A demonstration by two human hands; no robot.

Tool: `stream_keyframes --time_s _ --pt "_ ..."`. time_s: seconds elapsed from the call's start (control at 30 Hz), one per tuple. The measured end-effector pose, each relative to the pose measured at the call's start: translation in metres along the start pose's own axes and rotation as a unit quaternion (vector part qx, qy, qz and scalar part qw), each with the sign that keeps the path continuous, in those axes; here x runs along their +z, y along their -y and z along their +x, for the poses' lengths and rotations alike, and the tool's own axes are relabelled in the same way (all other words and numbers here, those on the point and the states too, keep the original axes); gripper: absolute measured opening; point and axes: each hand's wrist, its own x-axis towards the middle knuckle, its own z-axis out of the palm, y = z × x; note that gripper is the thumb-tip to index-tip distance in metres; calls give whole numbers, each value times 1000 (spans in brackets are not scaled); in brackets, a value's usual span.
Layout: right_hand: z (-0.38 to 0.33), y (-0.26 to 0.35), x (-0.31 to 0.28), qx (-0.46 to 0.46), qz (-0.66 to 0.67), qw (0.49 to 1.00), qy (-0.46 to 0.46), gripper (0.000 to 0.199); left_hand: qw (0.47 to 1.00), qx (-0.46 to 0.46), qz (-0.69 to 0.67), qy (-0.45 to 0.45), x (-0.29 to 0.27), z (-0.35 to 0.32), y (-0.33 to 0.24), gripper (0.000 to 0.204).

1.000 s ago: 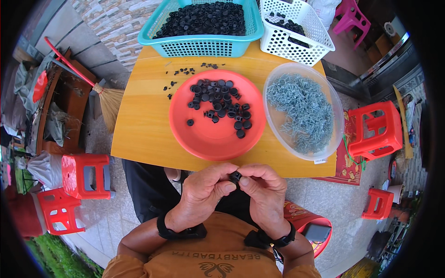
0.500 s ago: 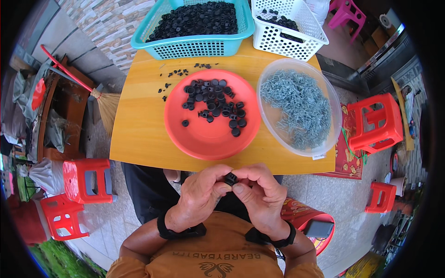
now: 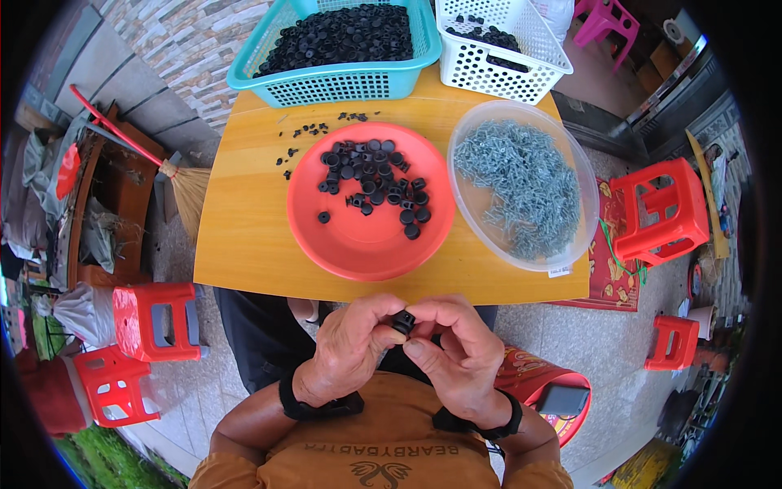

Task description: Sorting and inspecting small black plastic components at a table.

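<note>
A small black plastic piece (image 3: 403, 322) is held up just beyond the table's near edge, in front of my body. My left hand (image 3: 349, 342) is closed, pinching it between thumb and forefinger. From the other side, my right hand (image 3: 460, 350) is closed at it too, its forefinger against the piece and its thumb a little lower. Past the hands, a round red plate (image 3: 358, 244) holds several black round caps and knob-like parts (image 3: 375, 171). Right of it, a clear oval tub (image 3: 590, 208) contains a heap of small silvery metal screws (image 3: 521, 179).
Along the far edge of the wooden table (image 3: 244, 204) stand a teal basket (image 3: 334, 88) and a white basket (image 3: 497, 80), both with black parts. Tiny black bits (image 3: 309, 129) lie beside the plate. Red stools (image 3: 155, 322) and a broom (image 3: 186, 191) are around the table.
My right thumb has shifted slightly down from the black piece, which is turned a little in the fingers. The whole view has shifted slightly; the things on the table look unchanged.
</note>
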Motion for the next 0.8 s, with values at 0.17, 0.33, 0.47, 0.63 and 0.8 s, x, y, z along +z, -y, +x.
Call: stream_keyframes --time_s 0.17,0.33,0.47,0.63,0.8 --pt "-2 2 1 16 25 1000 -2 34 998 38 58 -9 0 0 0 29" --pt "-3 7 5 32 68 997 -14 35 1000 10 8 -20 2 -6 -2 29" --pt "-3 7 5 9 12 1000 -20 34 986 -100 -134 -17 -2 -6 -11 30" --pt "-2 7 5 -1 35 999 -13 32 979 -120 -164 -15 -3 -11 -2 36" --pt "-2 9 7 19 127 992 -9 31 984 -79 -156 -24 -5 -9 -4 36"
